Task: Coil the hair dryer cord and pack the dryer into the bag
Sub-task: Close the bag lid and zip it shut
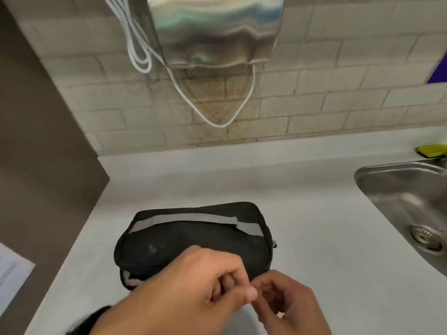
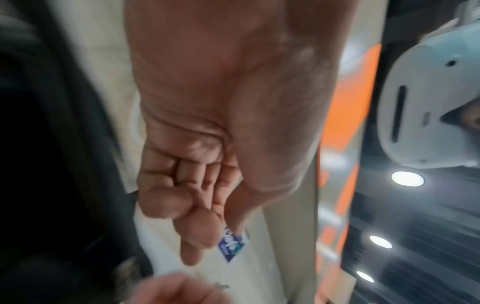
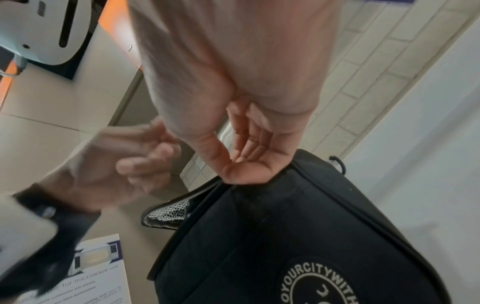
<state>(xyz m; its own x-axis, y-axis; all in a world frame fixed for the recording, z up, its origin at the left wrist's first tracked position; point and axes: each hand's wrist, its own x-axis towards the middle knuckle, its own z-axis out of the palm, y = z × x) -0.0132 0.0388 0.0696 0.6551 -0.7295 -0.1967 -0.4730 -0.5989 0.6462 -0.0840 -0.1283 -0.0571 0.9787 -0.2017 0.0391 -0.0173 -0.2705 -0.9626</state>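
The black bag with a grey strap lies on the white counter. Both hands meet at its near edge. My left hand is blurred, with its fingers curled; the left wrist view shows nothing in its palm. My right hand pinches the bag's zip edge between thumb and fingers. In the right wrist view the bag shows a round white logo, and a slit with mesh lining gapes beside the thumb. No hair dryer shows in any view.
A steel wall unit hangs above the counter with a white cord looping below it. A steel sink lies to the right, with a yellow sponge behind it. A brown panel bounds the left. A printed sheet lies at left.
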